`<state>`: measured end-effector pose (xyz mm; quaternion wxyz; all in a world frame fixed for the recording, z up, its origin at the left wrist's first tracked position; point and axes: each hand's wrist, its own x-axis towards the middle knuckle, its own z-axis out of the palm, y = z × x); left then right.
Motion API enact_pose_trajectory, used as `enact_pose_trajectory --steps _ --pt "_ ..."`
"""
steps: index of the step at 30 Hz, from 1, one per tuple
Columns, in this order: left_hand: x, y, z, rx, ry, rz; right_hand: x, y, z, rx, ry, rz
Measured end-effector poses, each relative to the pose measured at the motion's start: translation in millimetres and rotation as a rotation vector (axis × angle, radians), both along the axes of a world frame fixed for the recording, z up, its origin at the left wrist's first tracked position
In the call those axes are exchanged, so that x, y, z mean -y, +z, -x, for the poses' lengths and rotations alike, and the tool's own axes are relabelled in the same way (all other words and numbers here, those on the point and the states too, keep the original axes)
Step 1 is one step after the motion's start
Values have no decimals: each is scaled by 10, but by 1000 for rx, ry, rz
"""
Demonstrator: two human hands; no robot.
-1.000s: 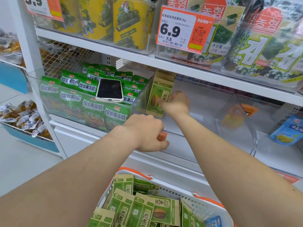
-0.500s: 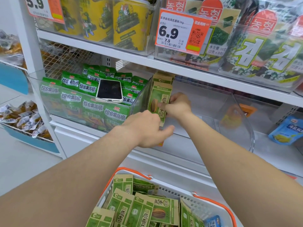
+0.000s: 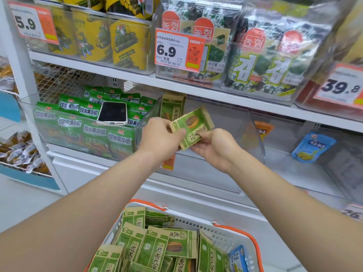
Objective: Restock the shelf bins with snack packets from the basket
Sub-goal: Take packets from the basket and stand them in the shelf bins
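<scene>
A green sunflower-seed packet [image 3: 193, 127] is held tilted in front of the clear middle bin [image 3: 253, 138]. My left hand [image 3: 161, 139] pinches its left end and my right hand [image 3: 215, 146] holds its lower right edge from below. Another seed packet [image 3: 172, 107] stands upright against the bin's left wall. The white basket with orange handles [image 3: 231, 234] sits low in the view, filled with several more green seed packets [image 3: 155, 248].
The left bin holds green vegetable-crisp packets [image 3: 86, 130] with a phone [image 3: 112, 113] lying on top. A blue packet [image 3: 312, 147] lies in the right bin. Seaweed packs [image 3: 255, 55] and price tags [image 3: 177, 50] fill the upper shelf.
My right hand has drawn a seed packet out from the bin's left wall toward me and tilted it. My left hand has risen from the bin's front edge and taken its left end.
</scene>
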<state>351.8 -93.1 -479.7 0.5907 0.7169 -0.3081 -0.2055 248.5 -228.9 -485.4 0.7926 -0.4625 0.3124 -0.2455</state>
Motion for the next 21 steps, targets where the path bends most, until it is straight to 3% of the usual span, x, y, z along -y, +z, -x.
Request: enact_pose_trajectory --steps 2,6,11,16,21 --pt "-68 44 84 32 -76 -39 1 30 97 -1 -6 -12" --pt "-166 223 218 -133 -268 17 113 19 191 -17 -97 95" --pt "-163 258 414 -71 -405 28 88 103 317 -118 51 90" --pt "-214 126 280 -27 -259 -171 221 176 501 -60 -111 92" --pt "-223 142 246 -72 -98 -253 161 226 597 -176 110 319"
